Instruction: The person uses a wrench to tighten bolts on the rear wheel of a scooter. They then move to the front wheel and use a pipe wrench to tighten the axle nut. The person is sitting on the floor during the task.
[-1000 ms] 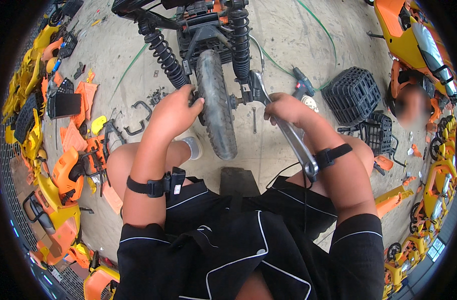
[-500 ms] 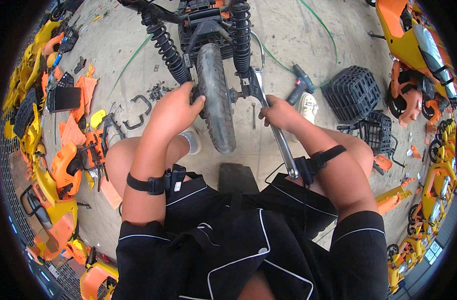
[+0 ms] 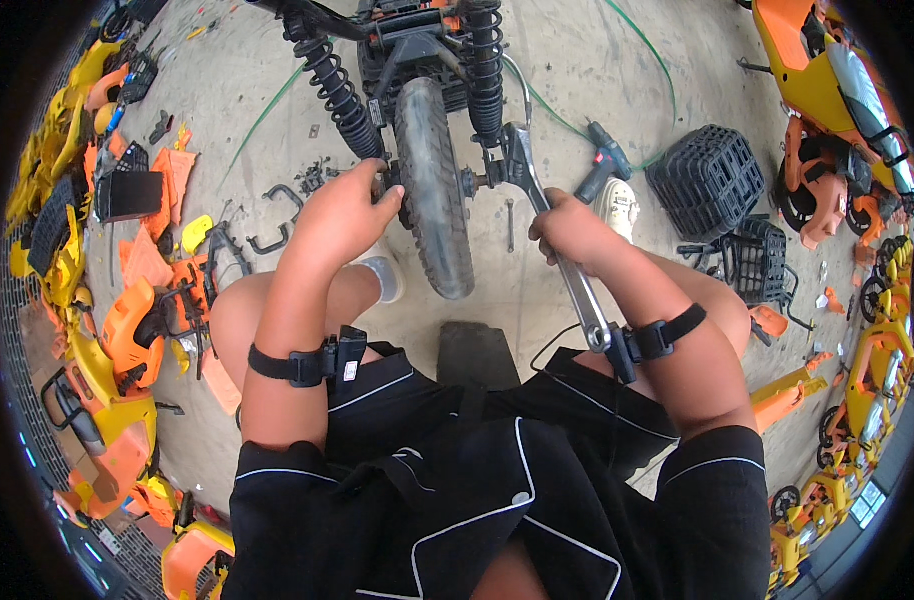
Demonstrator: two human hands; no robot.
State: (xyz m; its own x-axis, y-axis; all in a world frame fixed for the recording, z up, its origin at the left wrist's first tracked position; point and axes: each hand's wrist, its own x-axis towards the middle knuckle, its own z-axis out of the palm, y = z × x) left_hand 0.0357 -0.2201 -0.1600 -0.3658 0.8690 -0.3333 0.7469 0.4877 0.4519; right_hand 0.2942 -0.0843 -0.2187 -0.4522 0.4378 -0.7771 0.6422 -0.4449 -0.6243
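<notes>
A dusty black tyre (image 3: 432, 190) on a wheel stands upright in front of me, between a left shock absorber (image 3: 339, 100) and a right shock absorber (image 3: 485, 80), both with black coil springs. My right hand (image 3: 574, 228) is closed around the shaft of a long silver wrench (image 3: 582, 295). The wrench's upper end sits by the axle end (image 3: 487, 178) on the wheel's right side; its ring end points down toward my right forearm. At the left axle end, my left hand (image 3: 352, 215) is closed, thumb near the tyre; what its fingers hold is hidden behind the hand.
A cordless drill (image 3: 604, 165) and a small spanner (image 3: 510, 225) lie on the concrete floor. Stacked black crates (image 3: 707, 183) stand right of them. A green hose (image 3: 667, 70) crosses the floor. Orange and yellow body panels (image 3: 127, 330) crowd the left; yellow scooters (image 3: 807, 60) line the right.
My right hand and the wrench's lower end have swung slightly to the right. The left hand stays by the axle, its position nearly the same.
</notes>
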